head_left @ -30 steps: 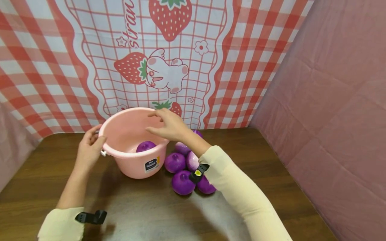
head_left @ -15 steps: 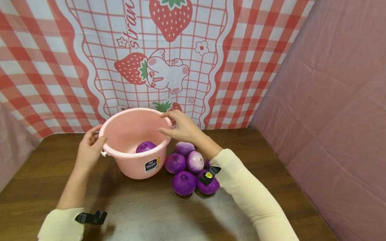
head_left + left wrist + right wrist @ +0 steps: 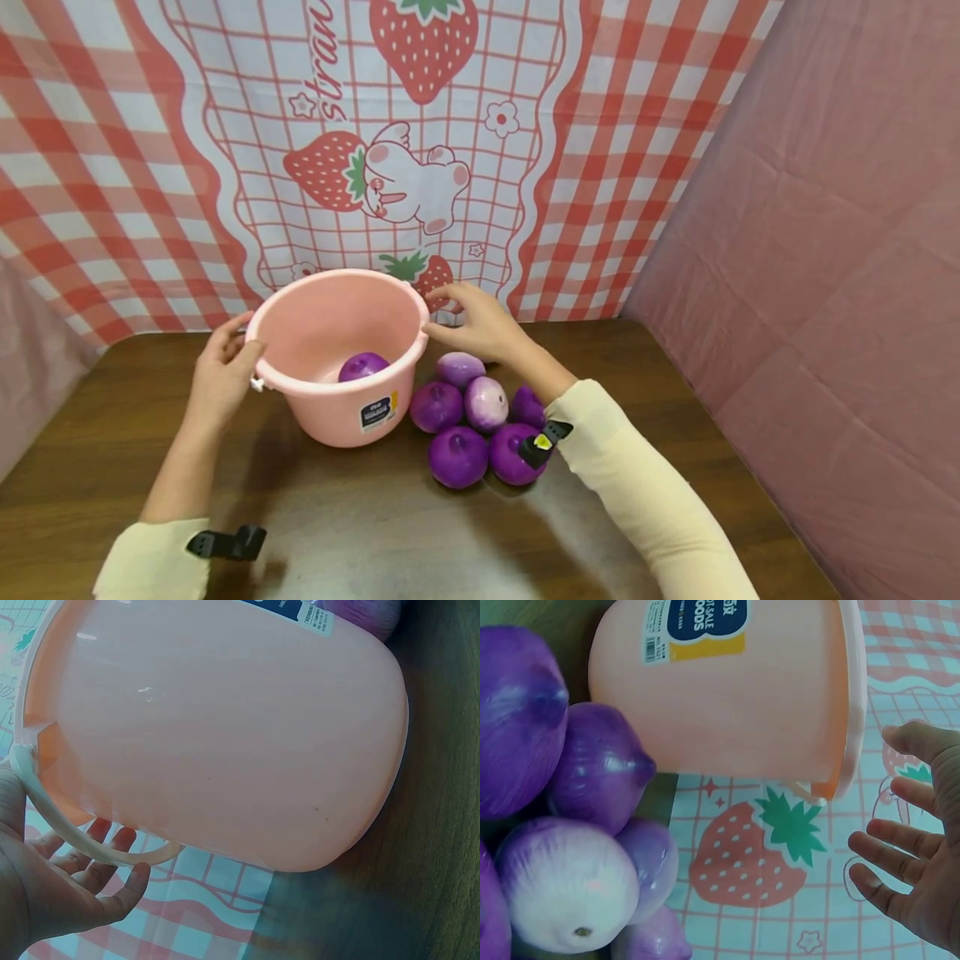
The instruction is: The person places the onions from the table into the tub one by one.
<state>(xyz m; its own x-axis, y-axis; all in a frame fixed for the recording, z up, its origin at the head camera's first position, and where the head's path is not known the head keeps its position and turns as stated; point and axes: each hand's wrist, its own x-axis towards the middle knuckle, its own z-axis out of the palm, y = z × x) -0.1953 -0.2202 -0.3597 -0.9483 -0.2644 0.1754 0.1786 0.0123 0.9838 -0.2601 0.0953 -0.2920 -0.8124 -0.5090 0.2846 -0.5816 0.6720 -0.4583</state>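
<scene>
A pink plastic bucket [image 3: 330,410] stands upright on the table, with one purple onion [image 3: 363,367] on its floor. My left hand [image 3: 219,371] holds the bucket's left rim, thumb at the edge and fingers outside. In the left wrist view, those fingers lie beside the bucket's handle [image 3: 112,855]. Just off the opposite rim, my right hand [image 3: 480,321] has its thumb and fingers apart with nothing between them; the right wrist view shows the palm bare. Several purple onions [image 3: 458,457] sit clustered right of the bucket, including a paler white-and-purple one [image 3: 487,404].
A strawberry-print checked cloth [image 3: 420,167] hangs behind the bucket, close to its back rim. Pink fabric [image 3: 810,250] closes off the right side. The brown wooden table [image 3: 360,517] extends in front of the bucket and onions.
My right hand has moved right, from over the bucket's opening to outside its rim, uncovering more of the onions. The left hand and the bucket have stayed in place.
</scene>
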